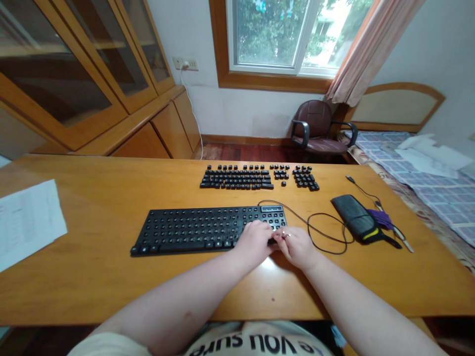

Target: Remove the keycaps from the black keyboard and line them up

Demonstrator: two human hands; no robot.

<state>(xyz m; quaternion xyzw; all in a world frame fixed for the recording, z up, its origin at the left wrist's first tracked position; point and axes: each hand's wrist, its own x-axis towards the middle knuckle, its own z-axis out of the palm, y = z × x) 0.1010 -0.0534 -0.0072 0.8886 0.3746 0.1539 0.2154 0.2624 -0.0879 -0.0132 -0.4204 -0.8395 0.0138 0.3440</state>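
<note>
A black keyboard (189,228) lies flat on the desk, most of its keycaps off and a few left along its front row. Over its right end, my left hand (256,240) is curled down on the keyboard, fingertips partly hidden. My right hand (297,245) touches the left at the keyboard's front right corner. Its fingers are pinched on a small shiny metal wire tool (285,235), too small to see well. Beyond the keyboard, loose black keycaps (237,179) are laid out in rows like a keyboard, with a number block (306,179) at the right.
The keyboard's cable (315,217) loops to the right, near a dark pouch (356,218) and a purple item (380,218) with a short cord. Papers (29,222) lie at the desk's left. Past the desk's far edge are an office chair (317,126) and a bed (426,163).
</note>
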